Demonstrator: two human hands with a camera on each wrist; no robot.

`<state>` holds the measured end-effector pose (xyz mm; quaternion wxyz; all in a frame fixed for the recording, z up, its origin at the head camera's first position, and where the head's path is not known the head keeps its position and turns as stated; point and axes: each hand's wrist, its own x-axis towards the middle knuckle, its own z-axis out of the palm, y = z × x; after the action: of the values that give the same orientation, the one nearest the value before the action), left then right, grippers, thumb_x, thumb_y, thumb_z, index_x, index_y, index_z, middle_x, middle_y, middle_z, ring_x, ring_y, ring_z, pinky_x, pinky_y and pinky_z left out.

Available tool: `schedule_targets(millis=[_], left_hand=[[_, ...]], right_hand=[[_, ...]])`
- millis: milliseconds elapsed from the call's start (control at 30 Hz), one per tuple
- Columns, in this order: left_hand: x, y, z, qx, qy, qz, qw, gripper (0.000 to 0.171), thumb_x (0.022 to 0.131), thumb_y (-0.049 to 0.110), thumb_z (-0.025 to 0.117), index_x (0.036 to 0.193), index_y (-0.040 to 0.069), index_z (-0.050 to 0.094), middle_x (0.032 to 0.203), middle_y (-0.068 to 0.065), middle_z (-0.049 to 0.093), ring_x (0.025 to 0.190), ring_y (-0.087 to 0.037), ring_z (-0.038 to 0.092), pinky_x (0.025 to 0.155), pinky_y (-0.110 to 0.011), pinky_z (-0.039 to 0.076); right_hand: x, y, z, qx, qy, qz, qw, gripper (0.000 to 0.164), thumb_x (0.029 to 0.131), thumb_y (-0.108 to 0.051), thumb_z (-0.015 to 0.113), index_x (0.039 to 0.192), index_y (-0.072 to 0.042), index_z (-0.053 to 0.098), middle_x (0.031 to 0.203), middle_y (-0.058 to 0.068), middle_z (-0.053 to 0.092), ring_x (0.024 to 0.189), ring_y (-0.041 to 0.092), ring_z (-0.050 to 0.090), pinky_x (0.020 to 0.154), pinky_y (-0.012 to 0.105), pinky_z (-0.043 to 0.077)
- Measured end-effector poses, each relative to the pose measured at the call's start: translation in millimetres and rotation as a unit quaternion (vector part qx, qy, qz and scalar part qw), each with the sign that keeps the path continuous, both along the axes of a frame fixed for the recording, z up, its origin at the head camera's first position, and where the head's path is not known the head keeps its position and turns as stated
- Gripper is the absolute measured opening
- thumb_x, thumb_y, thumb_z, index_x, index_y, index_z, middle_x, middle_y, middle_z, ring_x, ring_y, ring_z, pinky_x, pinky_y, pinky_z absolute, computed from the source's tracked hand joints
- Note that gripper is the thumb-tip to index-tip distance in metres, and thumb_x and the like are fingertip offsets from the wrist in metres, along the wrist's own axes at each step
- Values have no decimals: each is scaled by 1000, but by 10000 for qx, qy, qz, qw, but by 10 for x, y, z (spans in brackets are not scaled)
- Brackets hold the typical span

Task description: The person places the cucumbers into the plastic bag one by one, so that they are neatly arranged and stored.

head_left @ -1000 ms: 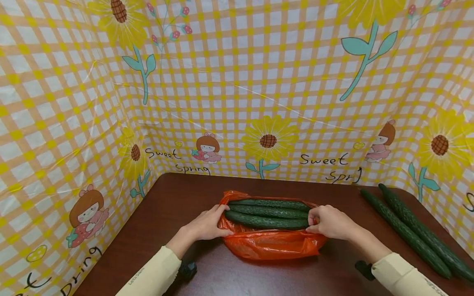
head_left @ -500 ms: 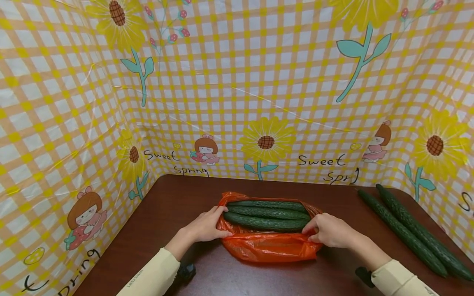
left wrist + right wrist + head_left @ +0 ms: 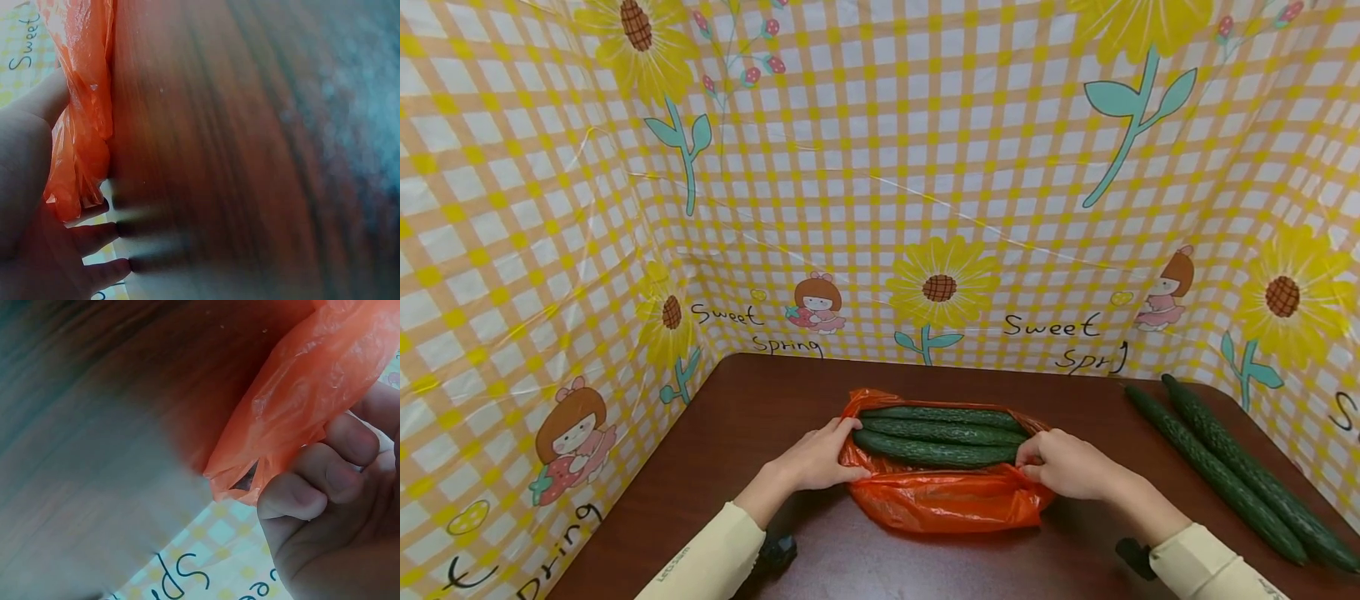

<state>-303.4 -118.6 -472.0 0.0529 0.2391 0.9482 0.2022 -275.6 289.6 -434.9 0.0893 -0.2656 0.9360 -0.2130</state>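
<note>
An orange plastic bag (image 3: 947, 504) lies on the table with its mouth spread, three dark green cucumbers (image 3: 940, 432) side by side inside. My left hand (image 3: 812, 454) holds the bag's left end between thumb and forefinger. In the left wrist view the other fingers (image 3: 103, 234) stretch out beside the orange plastic. At the opposite end, my right hand (image 3: 1067, 462) pinches the near right corner of the bag's rim, close to the cucumber tips. Its curled fingers (image 3: 337, 472) show against the bag (image 3: 300, 394) in the right wrist view; the thumb is mostly hidden there.
Two more cucumbers (image 3: 1217, 458) lie lengthwise along the right side of the brown table (image 3: 760, 392). A checked cloth (image 3: 865, 208) with sunflowers rises behind the table and at both sides. Dark wrist devices (image 3: 778, 550) sit under the forearms.
My right hand has shifted slightly left and toward me along the bag's rim, and its fingers have drawn in tighter. The left hand stays in place on the bag.
</note>
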Motion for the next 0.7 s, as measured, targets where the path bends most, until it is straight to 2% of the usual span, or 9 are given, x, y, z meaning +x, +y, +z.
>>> schedule_targets(millis=[100,333,567,700], left_hand=[[5,3,7,-14,-6,9,10000,79,86,62,70,147,21,42,147,-10,48,121,-38,59,103,-51,46],[3,-6,5,13,47,3,10000,84,86,63,70,151,20,38,150,-9,47,124,-37,58,104,-50,46],[-1,-13,4,106,-120,116,9998,99,84,62,72,160,18,25,160,-8,37,136,-34,51,111,-50,42],[-6,-16,0,148,-130,145,9997,102,84,61,73,160,18,22,159,-10,37,136,-35,51,110,-50,42]], right_hand=[[-2,2,13,-114,31,22,9999,18,97,-17,65,83,-27,71,67,-13,54,60,2,47,58,24,39],[38,30,37,-428,127,62,9990,11,97,-19,67,93,-24,75,83,-13,68,69,0,53,62,24,45],[79,81,74,-765,48,-75,9970,11,98,-21,65,94,-24,75,80,-9,67,65,2,50,58,23,42],[93,133,76,-872,45,-126,9961,12,99,-23,64,97,-21,76,80,-7,67,64,2,48,56,24,41]])
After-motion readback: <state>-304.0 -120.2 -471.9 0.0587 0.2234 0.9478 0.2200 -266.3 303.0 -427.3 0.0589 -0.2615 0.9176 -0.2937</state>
